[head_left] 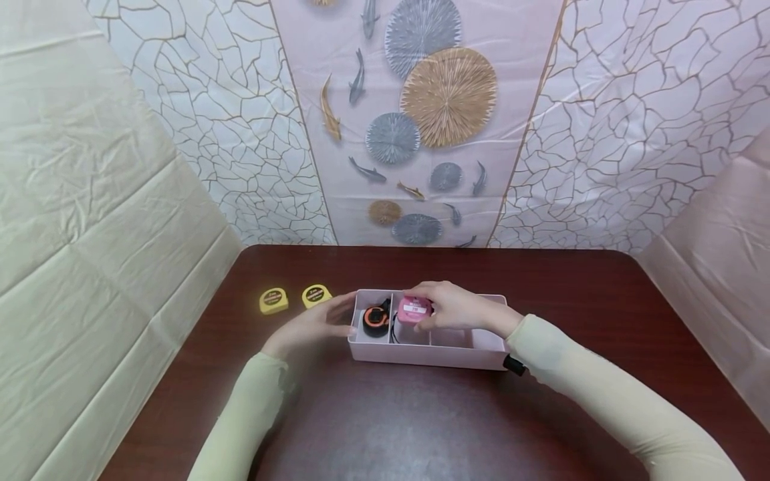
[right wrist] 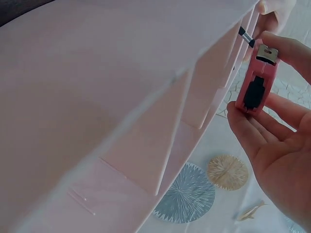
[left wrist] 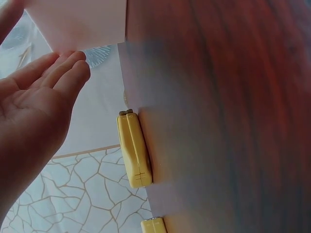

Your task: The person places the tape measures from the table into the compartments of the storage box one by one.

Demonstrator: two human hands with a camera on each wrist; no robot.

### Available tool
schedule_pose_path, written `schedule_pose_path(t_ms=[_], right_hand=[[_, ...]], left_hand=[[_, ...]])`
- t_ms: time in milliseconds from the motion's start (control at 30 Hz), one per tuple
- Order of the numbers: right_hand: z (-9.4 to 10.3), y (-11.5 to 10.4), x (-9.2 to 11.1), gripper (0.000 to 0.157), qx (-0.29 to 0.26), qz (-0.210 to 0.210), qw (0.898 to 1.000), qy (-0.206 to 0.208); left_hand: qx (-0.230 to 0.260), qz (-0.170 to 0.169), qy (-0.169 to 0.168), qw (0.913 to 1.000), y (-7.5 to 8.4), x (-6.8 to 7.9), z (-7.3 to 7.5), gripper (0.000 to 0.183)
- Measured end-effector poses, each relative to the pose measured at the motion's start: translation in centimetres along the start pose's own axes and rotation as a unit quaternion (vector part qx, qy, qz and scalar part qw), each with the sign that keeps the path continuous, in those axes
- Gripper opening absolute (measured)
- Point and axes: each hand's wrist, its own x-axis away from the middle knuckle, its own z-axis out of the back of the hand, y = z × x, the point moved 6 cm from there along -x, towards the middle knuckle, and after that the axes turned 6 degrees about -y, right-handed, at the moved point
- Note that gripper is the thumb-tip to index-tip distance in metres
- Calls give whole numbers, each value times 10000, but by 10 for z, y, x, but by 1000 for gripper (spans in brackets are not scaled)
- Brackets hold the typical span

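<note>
My right hand (head_left: 450, 306) pinches a pink tape measure (head_left: 414, 309) between thumb and fingers, over a compartment of the pale pink divided box (head_left: 415, 354). In the right wrist view, the tape measure (right wrist: 256, 82) shows its metal end hook and a dark slot. My left hand (head_left: 313, 325) holds the box's left end, thumb at the near corner and fingers at the far one. In the left wrist view, those fingers (left wrist: 73, 80) meet the end wall (left wrist: 87, 22). A black and orange tape measure (head_left: 376, 319) lies in the leftmost compartment, with a dark cord beside the divider.
Two yellow tape measures, one farther left (head_left: 273, 301) and one close to the left hand (head_left: 315, 295), stand on the dark wood table (head_left: 385, 421). Patterned cloth (head_left: 445, 133) hangs behind the table. A black object (head_left: 514, 365) shows under the right wrist.
</note>
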Motion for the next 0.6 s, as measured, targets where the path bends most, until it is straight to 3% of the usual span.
schedule_pose_path(t_ms=[600], right_hand=[[-3, -7, 0, 70, 60, 100, 9999, -89]], left_hand=[[55, 231, 64, 9997, -3, 1, 1, 80]])
